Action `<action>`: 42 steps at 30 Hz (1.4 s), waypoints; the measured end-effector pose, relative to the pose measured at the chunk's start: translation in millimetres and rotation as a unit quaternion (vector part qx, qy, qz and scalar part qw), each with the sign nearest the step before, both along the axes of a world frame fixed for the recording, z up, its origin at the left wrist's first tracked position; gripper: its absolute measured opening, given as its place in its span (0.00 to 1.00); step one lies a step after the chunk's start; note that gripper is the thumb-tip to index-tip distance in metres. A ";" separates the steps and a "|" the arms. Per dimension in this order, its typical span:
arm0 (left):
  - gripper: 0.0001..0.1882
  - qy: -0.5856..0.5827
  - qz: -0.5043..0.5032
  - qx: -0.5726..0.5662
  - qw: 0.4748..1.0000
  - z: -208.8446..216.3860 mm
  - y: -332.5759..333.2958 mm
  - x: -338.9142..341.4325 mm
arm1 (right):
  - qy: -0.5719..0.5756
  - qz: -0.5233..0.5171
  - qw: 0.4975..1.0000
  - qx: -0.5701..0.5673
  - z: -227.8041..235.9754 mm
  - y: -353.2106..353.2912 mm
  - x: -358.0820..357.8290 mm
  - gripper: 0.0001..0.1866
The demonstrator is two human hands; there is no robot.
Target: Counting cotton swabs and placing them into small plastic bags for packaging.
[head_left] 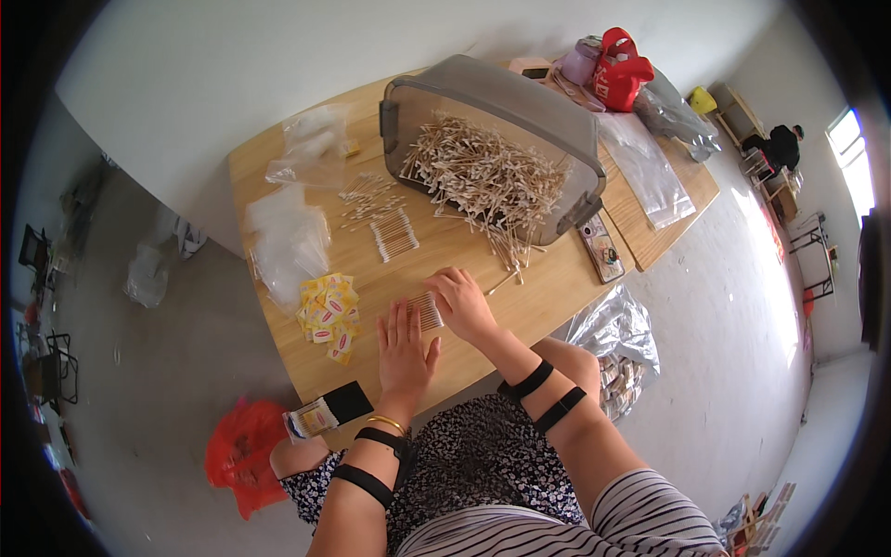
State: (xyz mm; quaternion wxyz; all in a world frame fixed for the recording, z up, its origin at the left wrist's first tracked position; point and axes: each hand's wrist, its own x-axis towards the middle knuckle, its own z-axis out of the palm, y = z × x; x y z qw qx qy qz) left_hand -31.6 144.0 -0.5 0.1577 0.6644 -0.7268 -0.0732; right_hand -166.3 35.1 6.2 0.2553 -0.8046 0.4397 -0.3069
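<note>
A short row of cotton swabs (pixel 427 311) lies on the table between my two hands. My left hand (pixel 406 351) rests flat at its left side, fingers stretched out and thumb apart. Over its right end, my right hand (pixel 462 299) has bent, loosely parted fingers touching the swabs. Farther back is a second neat row of swabs (pixel 394 235), with loose swabs (pixel 365 198) scattered behind it. A grey translucent bin (pixel 492 88) lies tipped on its side, and a heap of swabs (pixel 487 172) spills from its mouth.
Yellow-and-white paper cards (pixel 329 311) and clear plastic bags (pixel 290 241) lie on the left. A black-and-white packet (pixel 329 411) sits at the near edge. A phone (pixel 601 249) lies right of the bin. A red bag (pixel 243 455) and silver bag (pixel 617 339) flank the table below.
</note>
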 end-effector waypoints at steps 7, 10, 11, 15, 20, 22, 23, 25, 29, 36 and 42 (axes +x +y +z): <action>0.36 0.025 0.007 -0.023 0.999 -7.4 1.9 2.1 | -0.006 0.001 1.000 0.016 0.9 30.2 -16.4 0.23; 0.38 0.052 0.036 -0.051 0.997 -10.4 4.5 2.6 | 0.098 0.028 0.993 -0.052 1.2 41.3 -22.2 0.33; 0.39 0.058 0.060 -0.063 0.994 -11.6 5.2 4.0 | 0.133 0.046 0.989 -0.046 0.0 43.1 -23.8 0.38; 0.41 -0.011 0.101 -0.011 0.995 -10.0 4.6 12.5 | 0.187 0.061 0.979 -0.053 -0.2 46.9 -20.2 0.47; 0.43 -0.069 0.079 0.007 0.995 -3.5 -1.9 17.2 | 0.177 0.057 0.981 -0.057 -5.6 47.2 -12.3 0.47; 0.41 -0.038 0.057 0.000 0.998 0.5 -5.0 15.8 | 0.179 0.054 0.981 -0.055 -6.5 46.6 -13.8 0.47; 0.40 -0.006 0.037 -0.008 0.999 2.1 -7.2 15.0 | 0.168 0.053 0.983 -0.055 -7.6 46.0 -14.6 0.46; 0.39 -0.017 0.030 0.002 0.999 2.7 -12.5 16.1 | 0.159 0.048 0.985 -0.054 -10.0 44.8 -15.3 0.45; 0.37 -0.020 0.048 -0.009 0.999 5.1 -32.1 23.3 | 0.131 0.034 0.989 -0.052 -11.1 42.9 -13.3 0.42; 0.33 -0.005 0.010 -0.033 0.999 12.1 -36.2 23.4 | 0.111 0.023 0.993 -0.039 -7.6 45.2 -15.2 0.40; 0.30 -0.006 0.020 -0.033 0.999 2.0 -43.9 21.6 | 0.112 0.003 0.992 -0.057 -8.3 47.1 -15.4 0.38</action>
